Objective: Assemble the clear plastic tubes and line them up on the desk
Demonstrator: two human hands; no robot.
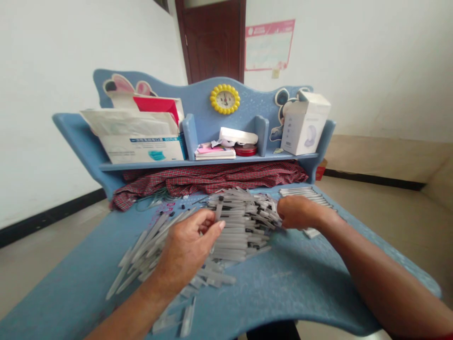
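Note:
A heap of several thin clear plastic tubes with dark tips (240, 222) lies in the middle of a blue desk (290, 278). My left hand (187, 245) rests on the heap's left side, its fingers curled round some tubes. My right hand (299, 212) presses against the heap's right edge with its fingers closed and tucked among the tubes. More loose tubes (141, 255) fan out to the left and toward the front edge. A neat row of tubes (307, 193) lies behind my right hand.
A red checked cloth (212, 179) lies under the desk's shelf. The shelf holds a box of masks (141, 141), a red folder (159, 105), booklets (214, 152), a red tin (246, 150) and a white box (306, 125). A yellow clock (225, 99) is on the backboard. A brown door (214, 40) stands behind.

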